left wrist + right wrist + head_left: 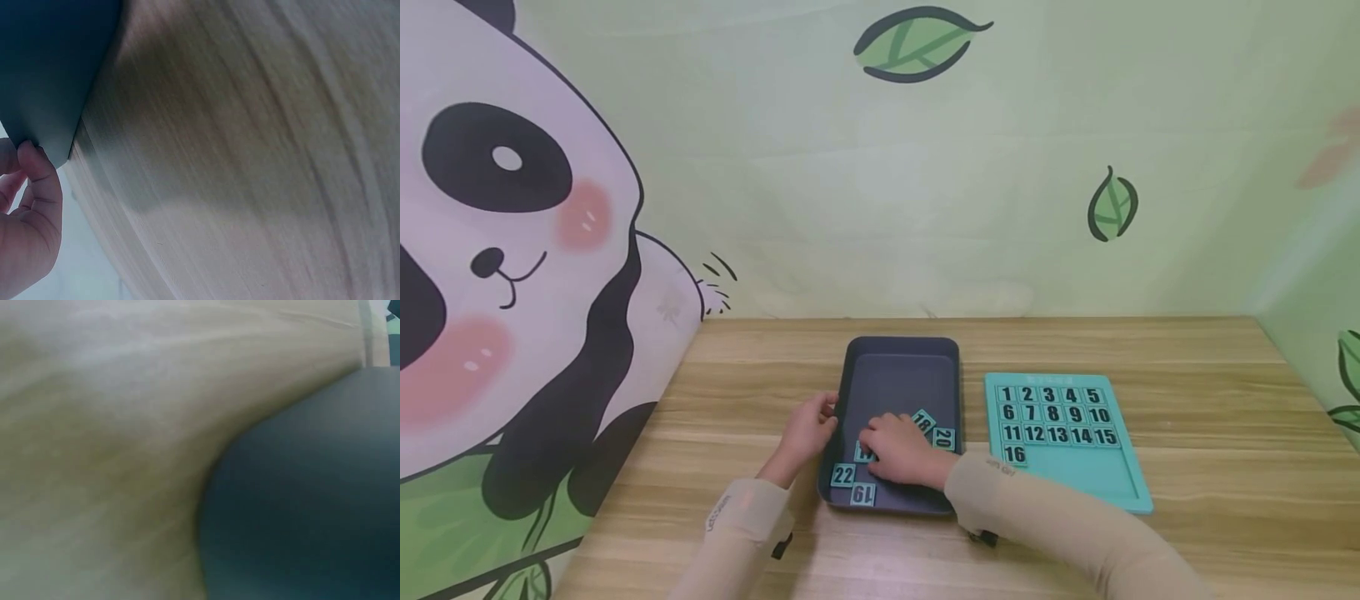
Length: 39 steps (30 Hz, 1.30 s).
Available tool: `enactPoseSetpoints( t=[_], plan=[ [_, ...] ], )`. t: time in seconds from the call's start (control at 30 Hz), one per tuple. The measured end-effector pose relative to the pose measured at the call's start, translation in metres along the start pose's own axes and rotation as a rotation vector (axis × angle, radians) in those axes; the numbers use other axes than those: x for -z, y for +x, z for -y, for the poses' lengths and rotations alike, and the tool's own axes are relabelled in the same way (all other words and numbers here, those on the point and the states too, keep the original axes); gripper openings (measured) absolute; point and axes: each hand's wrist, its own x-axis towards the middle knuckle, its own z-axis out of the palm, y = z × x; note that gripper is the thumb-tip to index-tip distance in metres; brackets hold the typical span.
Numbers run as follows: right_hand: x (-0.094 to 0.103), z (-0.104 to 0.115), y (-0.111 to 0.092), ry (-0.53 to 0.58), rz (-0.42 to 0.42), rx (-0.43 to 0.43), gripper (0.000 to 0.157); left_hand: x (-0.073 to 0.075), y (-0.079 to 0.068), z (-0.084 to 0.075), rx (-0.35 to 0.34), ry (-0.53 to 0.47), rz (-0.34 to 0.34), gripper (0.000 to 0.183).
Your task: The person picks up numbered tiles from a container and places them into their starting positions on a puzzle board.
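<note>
A dark blue tray (898, 379) lies on the table with several turquoise number tiles in its near half. My left hand (808, 429) is at the tray's left side; in the left wrist view its thumb (39, 164) and fingers pinch the rim. Inside the tray, my right hand (901, 450) reaches down among the tiles, fingers bent. Around it lie tile 18 (922, 421), tile 20 (943, 438), tile 22 (843, 475) and an upside-down tile 19 (862, 495). One more tile (863, 454) is partly covered by the fingers. I cannot tell whether the right fingertips hold a tile.
Right of the tray, a turquoise number board (1075, 482) holds tiles 1 to 16 in rows, with bare board below. The wooden table (1210, 400) meets a printed panda backdrop (790, 200) behind. The right wrist view shows mostly table and the tray's outer wall (306, 506).
</note>
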Motion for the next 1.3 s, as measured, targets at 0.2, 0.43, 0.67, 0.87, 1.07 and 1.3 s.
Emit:
enactPoseSetpoints(
  t=[0.2,0.43,0.67,0.87,1.07,1.3],
  plan=[
    [0.0,0.001,-0.006,0.01,-0.025,-0.012,0.013,-0.002,0.0,0.0,-0.006,-0.001,-0.004,0.031],
    [0.008,-0.002,-0.018,0.049,-0.033,0.045,0.02,-0.003,-0.001,-0.001,-0.011,0.008,-0.009,0.031],
    [0.027,-0.01,-0.039,0.058,-0.07,0.119,0.03,-0.002,-0.001,-0.002,-0.024,0.01,-0.017,0.03],
    [0.044,-0.027,-0.062,0.068,-0.13,0.131,0.03,-0.002,-0.001,0.0,-0.035,0.019,-0.021,0.03],
    [0.056,-0.054,-0.082,0.18,-0.159,0.088,0.03,-0.002,-0.002,-0.001,-0.028,0.022,-0.014,0.031],
    [0.067,-0.08,-0.102,0.214,-0.145,0.001,0.034,-0.002,-0.001,-0.001,-0.043,0.034,-0.015,0.03]
  ],
)
